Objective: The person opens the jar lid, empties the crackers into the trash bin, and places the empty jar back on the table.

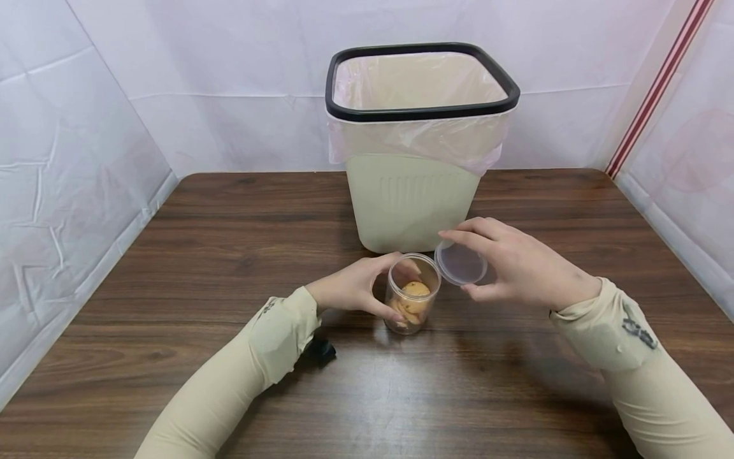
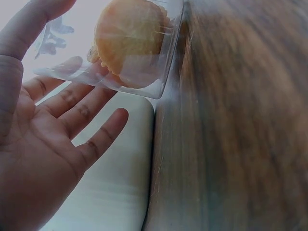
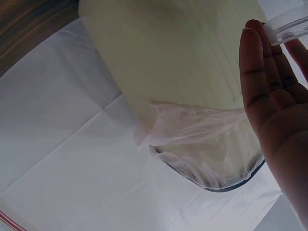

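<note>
Jar (image 1: 414,294) is standing mouth up, long axis apparently vertical; left hand (image 1: 361,285) is gripping it, right hand (image 1: 510,264) pinching tilted lid (image 1: 460,263).

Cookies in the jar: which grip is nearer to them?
Left. The left grip holds the jar by its sides, just outside the cookies; the right grip is farther away, right of the jar, holding the lid.

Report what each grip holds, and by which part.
Left grip: the clear jar, round its side wall. Right grip: the translucent lid, by its rim.
</note>
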Motion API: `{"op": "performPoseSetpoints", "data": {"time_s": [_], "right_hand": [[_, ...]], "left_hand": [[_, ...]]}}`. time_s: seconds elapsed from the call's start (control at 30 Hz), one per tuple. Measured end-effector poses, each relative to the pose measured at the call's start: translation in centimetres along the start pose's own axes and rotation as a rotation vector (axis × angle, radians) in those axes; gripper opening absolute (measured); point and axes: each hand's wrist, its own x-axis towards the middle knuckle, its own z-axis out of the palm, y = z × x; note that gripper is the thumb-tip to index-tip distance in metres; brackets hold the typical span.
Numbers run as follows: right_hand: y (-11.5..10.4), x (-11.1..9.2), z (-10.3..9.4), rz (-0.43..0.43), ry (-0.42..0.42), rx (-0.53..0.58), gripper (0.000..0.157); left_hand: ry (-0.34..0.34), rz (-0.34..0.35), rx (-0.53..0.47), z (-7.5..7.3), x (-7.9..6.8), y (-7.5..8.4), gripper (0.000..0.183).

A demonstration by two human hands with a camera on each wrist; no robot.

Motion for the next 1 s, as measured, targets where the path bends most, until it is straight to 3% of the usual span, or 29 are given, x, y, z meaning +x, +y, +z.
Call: {"op": "performPoseSetpoints", "data": {"time_s": [0.67,1.0], "right_hand": [[0.8,-0.1,-0.1,0.069,-0.062,0.001,0.066],[1.8,-0.1,0.4,0.161,-0.116,-0.013,0.063]], "left_hand": [[-0.018,-0.013,0.005,-0.2,-0.1,-0.1,0.068],[-0.015,-0.031,-0.009,-0.3,-0.2,-0.2,0.068]]}}
